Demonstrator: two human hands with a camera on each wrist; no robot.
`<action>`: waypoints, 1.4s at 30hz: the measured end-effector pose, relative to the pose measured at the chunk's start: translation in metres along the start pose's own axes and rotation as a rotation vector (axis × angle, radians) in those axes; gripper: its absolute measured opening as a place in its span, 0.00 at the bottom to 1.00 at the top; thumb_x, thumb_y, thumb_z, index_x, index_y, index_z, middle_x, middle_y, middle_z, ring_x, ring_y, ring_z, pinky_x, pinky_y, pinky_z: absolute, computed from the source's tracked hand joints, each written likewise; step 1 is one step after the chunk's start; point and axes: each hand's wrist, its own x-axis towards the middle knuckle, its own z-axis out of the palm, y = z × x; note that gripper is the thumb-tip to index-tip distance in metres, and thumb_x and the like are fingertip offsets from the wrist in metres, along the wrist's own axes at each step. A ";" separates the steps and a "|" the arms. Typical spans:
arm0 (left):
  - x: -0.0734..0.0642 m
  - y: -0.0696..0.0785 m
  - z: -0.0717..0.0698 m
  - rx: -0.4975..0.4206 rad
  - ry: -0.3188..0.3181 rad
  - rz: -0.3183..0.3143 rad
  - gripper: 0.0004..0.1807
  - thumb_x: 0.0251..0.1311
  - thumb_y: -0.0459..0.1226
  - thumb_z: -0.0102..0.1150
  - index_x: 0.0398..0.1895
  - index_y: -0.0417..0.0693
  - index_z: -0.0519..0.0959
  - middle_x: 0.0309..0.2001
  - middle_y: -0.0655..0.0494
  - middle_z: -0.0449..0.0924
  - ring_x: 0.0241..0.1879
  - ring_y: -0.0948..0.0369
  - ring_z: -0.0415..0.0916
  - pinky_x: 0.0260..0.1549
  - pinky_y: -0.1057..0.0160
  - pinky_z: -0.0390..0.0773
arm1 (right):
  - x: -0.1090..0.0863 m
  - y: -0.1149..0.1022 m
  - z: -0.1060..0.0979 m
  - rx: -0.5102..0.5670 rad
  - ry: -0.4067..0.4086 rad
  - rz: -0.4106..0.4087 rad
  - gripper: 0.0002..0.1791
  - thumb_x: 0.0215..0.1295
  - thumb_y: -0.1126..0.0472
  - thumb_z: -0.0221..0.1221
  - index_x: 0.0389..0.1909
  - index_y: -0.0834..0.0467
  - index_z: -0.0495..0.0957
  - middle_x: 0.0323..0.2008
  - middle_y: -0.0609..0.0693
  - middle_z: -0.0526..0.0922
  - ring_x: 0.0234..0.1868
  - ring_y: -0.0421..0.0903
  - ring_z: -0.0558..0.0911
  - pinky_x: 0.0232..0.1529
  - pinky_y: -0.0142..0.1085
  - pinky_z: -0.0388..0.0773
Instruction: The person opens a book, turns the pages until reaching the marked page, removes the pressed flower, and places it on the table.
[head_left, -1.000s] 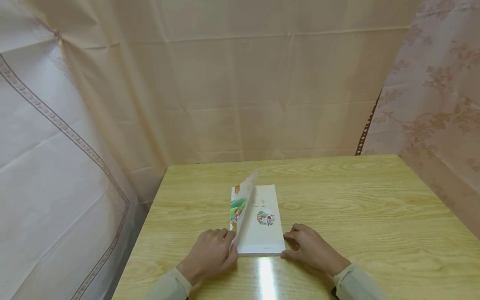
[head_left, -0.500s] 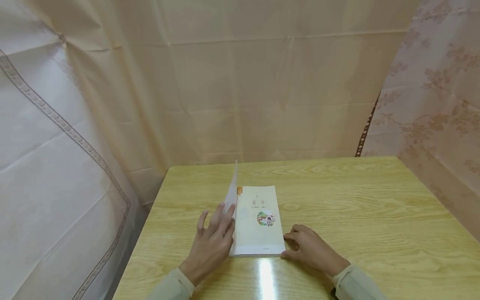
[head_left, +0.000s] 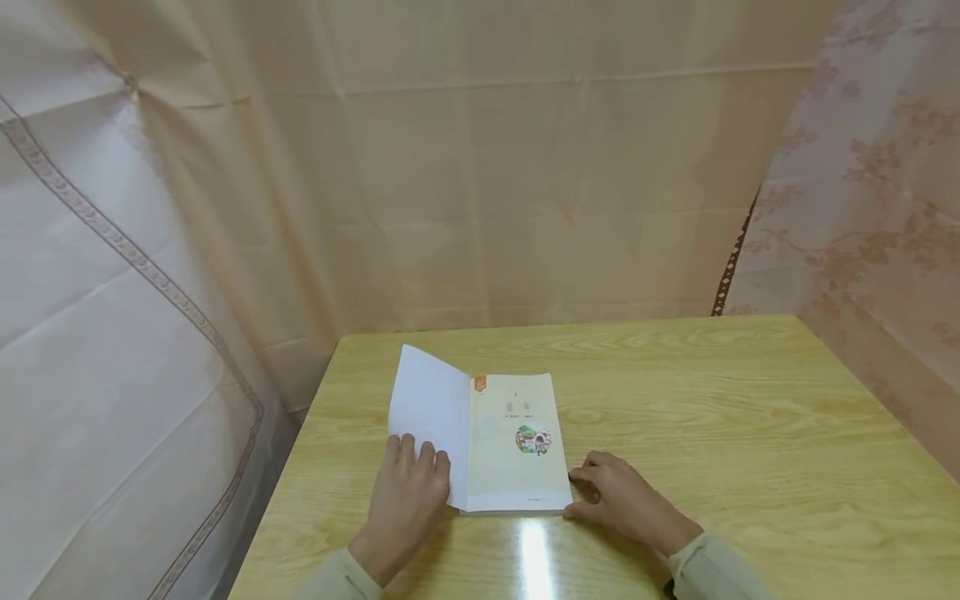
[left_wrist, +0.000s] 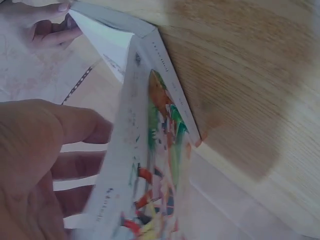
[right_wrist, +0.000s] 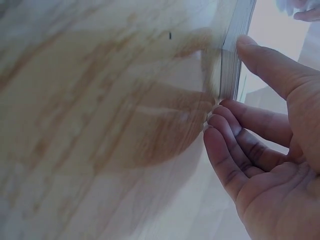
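An open paperback book (head_left: 517,475) lies on the table, its cream title page with a small round picture facing up. To the left its front cover (head_left: 427,392) is swung over, plain white inner side showing and still slanting up from the table. My left hand (head_left: 408,492) rests on the lower part of that inner side, its fingers slightly bent. In the left wrist view the thumb and fingers touch one face of the cover (left_wrist: 155,165), whose colourful outside faces away from them. My right hand (head_left: 626,504) holds the book's lower right corner between thumb and fingers.
The wood-grain table (head_left: 675,400) extends around the book on all sides. Beige cloth (head_left: 525,200) hangs behind the table's far edge, with patterned cloth at left and right. A bright light reflection lies in front of the book.
The front cover has turned over from right to left. My left hand let go of its edge, spread, and moved left onto its inner side. The right hand stays at the corner.
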 end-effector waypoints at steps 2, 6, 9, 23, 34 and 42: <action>-0.001 0.000 0.000 -0.006 -0.029 -0.011 0.07 0.45 0.32 0.72 0.24 0.39 0.82 0.22 0.47 0.77 0.29 0.45 0.78 0.36 0.47 0.81 | 0.000 0.001 0.001 0.004 -0.003 0.004 0.33 0.56 0.41 0.73 0.51 0.65 0.86 0.36 0.43 0.73 0.33 0.37 0.68 0.31 0.31 0.70; -0.003 0.000 0.005 -0.054 -0.060 -0.039 0.14 0.46 0.41 0.77 0.22 0.45 0.79 0.21 0.53 0.74 0.26 0.52 0.76 0.25 0.54 0.81 | 0.001 0.001 0.001 0.008 -0.003 -0.001 0.33 0.57 0.41 0.73 0.51 0.65 0.86 0.36 0.43 0.73 0.32 0.37 0.68 0.30 0.30 0.69; -0.005 -0.001 0.012 -0.118 -0.097 -0.037 0.17 0.48 0.47 0.78 0.26 0.47 0.80 0.26 0.54 0.76 0.30 0.53 0.77 0.22 0.56 0.79 | 0.001 0.001 0.000 0.012 -0.002 -0.015 0.33 0.57 0.41 0.73 0.50 0.65 0.86 0.35 0.43 0.73 0.32 0.37 0.67 0.30 0.30 0.68; -0.011 -0.006 0.035 -0.350 -0.319 0.020 0.28 0.64 0.57 0.65 0.56 0.47 0.80 0.61 0.41 0.77 0.59 0.44 0.75 0.42 0.45 0.84 | 0.004 -0.010 -0.003 -0.052 0.038 -0.013 0.35 0.52 0.42 0.77 0.58 0.54 0.80 0.62 0.55 0.73 0.59 0.53 0.76 0.60 0.52 0.77; -0.009 -0.006 0.040 -0.387 -0.389 0.011 0.29 0.67 0.59 0.61 0.60 0.49 0.79 0.62 0.43 0.76 0.60 0.46 0.73 0.44 0.47 0.83 | 0.011 -0.016 -0.004 -0.201 0.036 -0.120 0.28 0.52 0.42 0.76 0.50 0.54 0.87 0.56 0.50 0.82 0.49 0.46 0.74 0.46 0.43 0.79; -0.009 -0.006 0.040 -0.384 -0.348 0.035 0.27 0.66 0.57 0.63 0.56 0.47 0.80 0.59 0.45 0.78 0.58 0.47 0.75 0.45 0.49 0.84 | 0.013 -0.012 -0.007 -0.213 0.033 -0.166 0.25 0.52 0.43 0.75 0.46 0.54 0.89 0.53 0.49 0.84 0.49 0.47 0.77 0.47 0.43 0.81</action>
